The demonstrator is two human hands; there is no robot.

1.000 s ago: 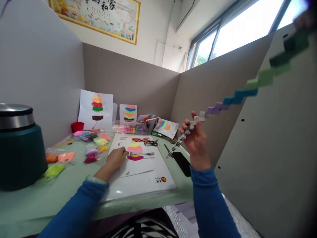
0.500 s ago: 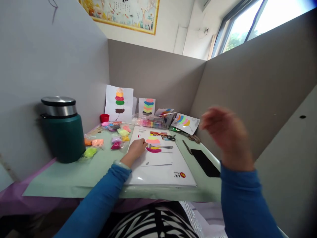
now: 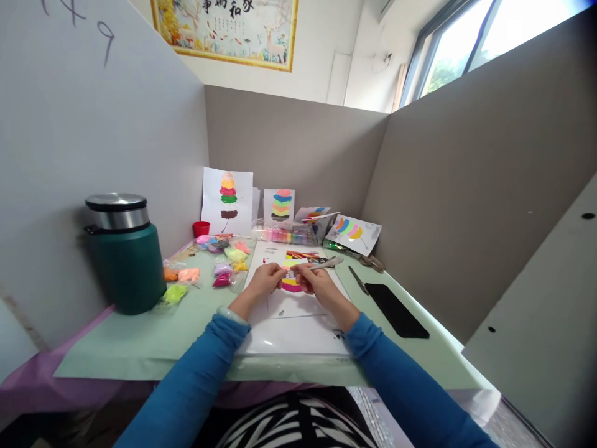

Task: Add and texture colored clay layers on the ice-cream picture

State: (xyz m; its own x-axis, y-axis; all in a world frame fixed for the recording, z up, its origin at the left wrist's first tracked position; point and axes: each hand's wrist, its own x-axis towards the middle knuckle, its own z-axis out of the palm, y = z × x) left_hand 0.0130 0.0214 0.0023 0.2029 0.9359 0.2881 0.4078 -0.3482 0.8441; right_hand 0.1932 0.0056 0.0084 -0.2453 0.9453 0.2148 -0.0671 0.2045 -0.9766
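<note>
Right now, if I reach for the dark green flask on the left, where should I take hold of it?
Grip the green flask round its wide upright body, coming from its right, the open table side. The wall stands close on its left, and the steel lid looks smooth.

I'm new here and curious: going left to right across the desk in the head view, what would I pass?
Green flask → clay bags → left hand → right hand, holding a spoon-like tool → small knife → black phone.

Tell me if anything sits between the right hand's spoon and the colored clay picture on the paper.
Nothing visible does. The right hand holds the spoon just above the clay picture; the left hand rests beside it on the paper.
</note>
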